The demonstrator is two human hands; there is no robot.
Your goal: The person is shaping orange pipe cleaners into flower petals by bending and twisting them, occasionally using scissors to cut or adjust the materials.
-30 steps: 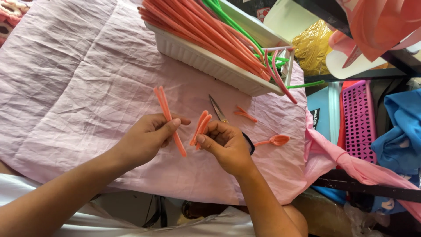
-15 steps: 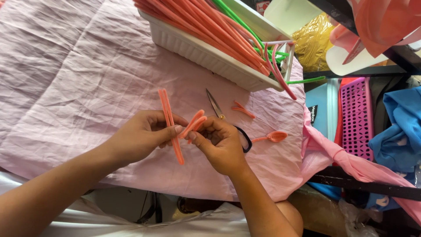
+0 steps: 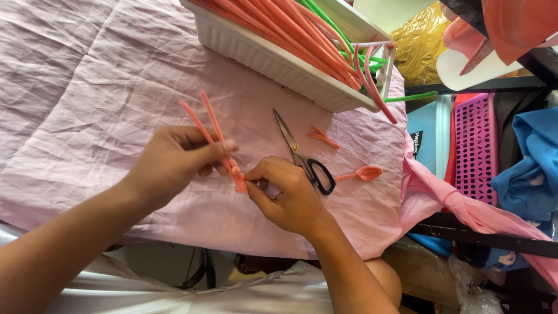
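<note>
My left hand (image 3: 174, 160) pinches a folded orange pipe cleaner (image 3: 210, 131); its two ends stick up and away from me over the pink cloth (image 3: 87, 87). My right hand (image 3: 285, 195) grips the lower twisted end of the same pipe cleaner, right against the left fingertips. Black-handled scissors (image 3: 302, 160) lie shut on the cloth just beyond my right hand. A small shaped orange loop piece (image 3: 361, 173) and a short orange offcut (image 3: 322, 137) lie to the right of the scissors.
A white ribbed tray (image 3: 279, 64) at the top holds several long orange, pink and green pipe cleaners. To the right, past the cloth's edge, stand a pink plastic basket (image 3: 474, 145), blue fabric (image 3: 532, 163) and a yellow foil bag (image 3: 421, 46).
The separate piece in my right hand has been brought to the long pipe cleaner. Both hands now meet at its lower end, and its two ends point up together.
</note>
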